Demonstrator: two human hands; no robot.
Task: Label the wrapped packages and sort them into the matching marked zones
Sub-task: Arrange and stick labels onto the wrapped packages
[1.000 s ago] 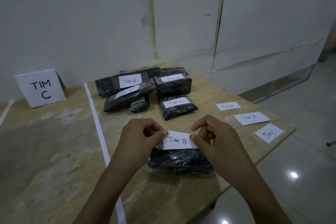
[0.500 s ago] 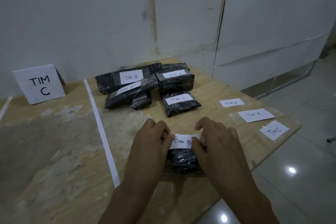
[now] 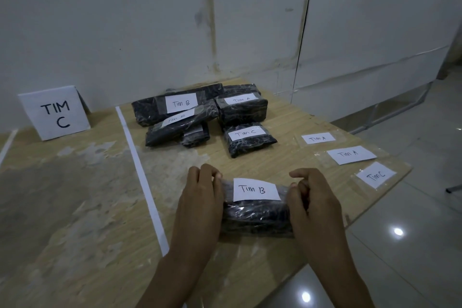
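A black wrapped package (image 3: 255, 215) lies on the wooden table (image 3: 250, 265) near its front edge, with a white "Tim B" label (image 3: 255, 189) lying flat on its top. My left hand (image 3: 200, 202) curls over the package's left end and my right hand (image 3: 312, 205) over its right end, fingertips at the edges of the label's clear tape. Farther back sits a pile of labelled black packages (image 3: 200, 112), with one marked "Tim C" (image 3: 247, 137) in front of it.
Three loose labels lie on the right: "Tim A" (image 3: 318, 138), "Tim A" (image 3: 351, 154) and "Tim C" (image 3: 376, 174). A white tape line (image 3: 140, 172) divides the table. A standing "TIM C" sign (image 3: 55, 112) marks the left zone. The table edge runs diagonally on the right.
The "Tim B" label went from being held above the package to lying flat on it. Both hands slid outward from the label to the package's two ends.
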